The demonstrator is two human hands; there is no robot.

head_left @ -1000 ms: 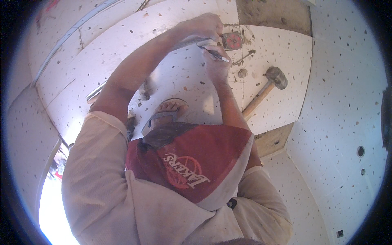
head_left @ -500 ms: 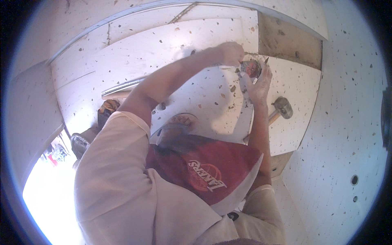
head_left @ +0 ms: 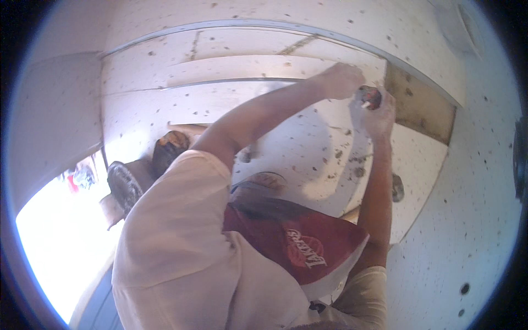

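Note:
My left hand (head_left: 342, 81) is closed low over the speckled white surface (head_left: 415, 165), its fingertips hidden. Just right of it, my right hand (head_left: 378, 120) grips a red-and-dark tape measure (head_left: 372, 97), with a small pale pen-like item (head_left: 366, 105) among the fingers. A thin metal strip (head_left: 242, 80) runs behind my left forearm. A mallet head (head_left: 397, 187) shows to the right of my right forearm, and part of a wooden handle (head_left: 352, 213) to its left. My sandalled foot (head_left: 263, 181) is below my left arm.
A brown uncovered patch (head_left: 415, 104) lies at the upper right, beside a raised edge (head_left: 247, 23). Dark bulky objects (head_left: 129, 187) and a wooden-handled item (head_left: 187, 128) sit at left, near a bright opening (head_left: 60, 236). A speckled wall (head_left: 473, 220) rises on the right.
The view has shifted, carrying the scene down and rightward. My right hand now grips the tape measure, which lay beside it one second ago; both hands remain close together.

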